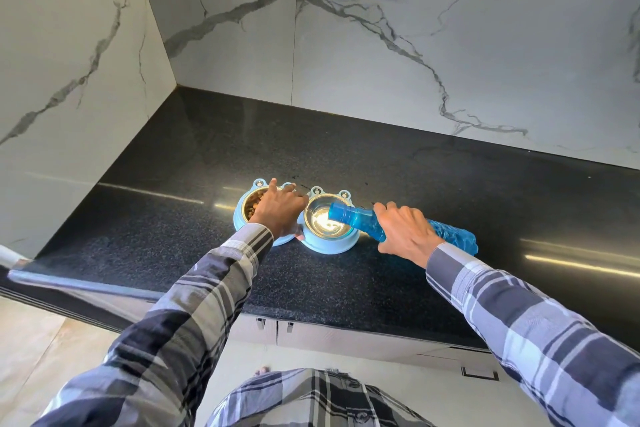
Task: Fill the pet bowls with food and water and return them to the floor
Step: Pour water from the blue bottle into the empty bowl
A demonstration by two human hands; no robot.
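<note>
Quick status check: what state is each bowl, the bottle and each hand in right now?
Left bowl: holds kibble, on the countertop.
Right bowl: water inside, on the countertop.
Blue bottle: uncapped, tipped, mouth over right bowl.
Left hand: rests on left bowl.
Right hand: grips the bottle.

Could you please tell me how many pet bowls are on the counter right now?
2, side by side on the black counter: the left bowl, holding kibble, under the left hand; the right bowl below the blue bottle's mouth.

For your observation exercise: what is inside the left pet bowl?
Brown kibble shows in the left pet bowl. The left hand covers the bowl's right part, so how full it is stays hidden.
</note>
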